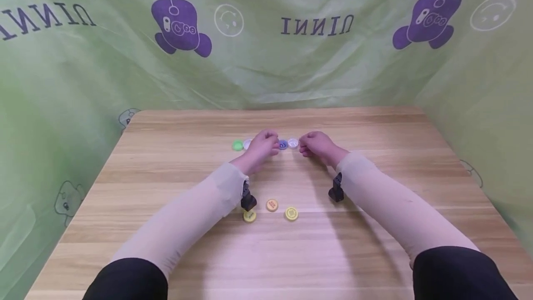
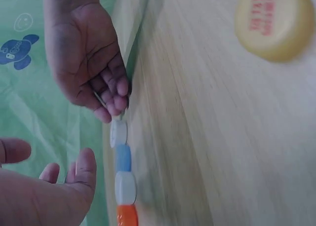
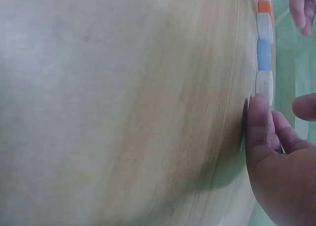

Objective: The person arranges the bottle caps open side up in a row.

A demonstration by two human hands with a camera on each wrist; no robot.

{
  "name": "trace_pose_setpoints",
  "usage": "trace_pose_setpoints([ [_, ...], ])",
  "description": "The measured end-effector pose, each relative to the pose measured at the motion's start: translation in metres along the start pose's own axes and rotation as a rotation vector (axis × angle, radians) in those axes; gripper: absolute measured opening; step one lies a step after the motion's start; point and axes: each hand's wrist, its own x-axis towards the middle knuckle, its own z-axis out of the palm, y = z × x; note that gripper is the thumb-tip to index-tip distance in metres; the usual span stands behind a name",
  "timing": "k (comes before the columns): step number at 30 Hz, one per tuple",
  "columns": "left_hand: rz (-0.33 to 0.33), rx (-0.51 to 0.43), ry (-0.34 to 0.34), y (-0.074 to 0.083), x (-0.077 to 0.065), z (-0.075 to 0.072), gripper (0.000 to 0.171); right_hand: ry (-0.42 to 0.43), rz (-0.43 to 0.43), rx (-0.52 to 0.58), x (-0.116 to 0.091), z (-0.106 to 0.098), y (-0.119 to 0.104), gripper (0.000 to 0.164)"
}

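Left hand (image 1: 261,146): spread, empty
Right hand (image 1: 318,144): can't tell if pinching
White cap (image 1: 293,143): beside right hand; likely light, stiff; pinch rim

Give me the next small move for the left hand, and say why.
Probably draw the left hand back toward the loose red-printed cap: the hand looks empty by the row of caps, while this one and two yellow caps lie apart, nearer the person.

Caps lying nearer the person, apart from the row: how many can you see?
3: the orange cap in the middle, a yellow cap to its left and a second yellow cap to its right. The left sleeve may hide more.
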Motion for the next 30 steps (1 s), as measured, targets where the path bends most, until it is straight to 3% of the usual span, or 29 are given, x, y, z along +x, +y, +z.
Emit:
trace_pose_setpoints([
  [5,-0.003,0.066,-0.047,-0.003,-0.015,-0.010,0.036,-0.054,-0.051,-0.078,-0.012,0.011,0.002,0.035],
  [10,-0.016,0.152,-0.110,-0.013,-0.027,-0.018,0.032,-0.180,-0.097,-0.168,-0.023,0.031,0.004,0.031],
  [18,-0.037,0.356,-0.233,-0.028,-0.052,-0.032,0.026,-0.351,-0.113,-0.223,-0.053,0.050,0.003,0.029],
  [25,0.053,0.582,-0.355,-0.041,-0.068,-0.041,0.021,-0.394,-0.136,-0.293,-0.074,0.060,0.011,0.024],
  [30,0.068,0.633,-0.388,-0.045,-0.071,-0.043,0.017,-0.387,-0.147,-0.356,-0.081,0.063,0.016,0.024],
])
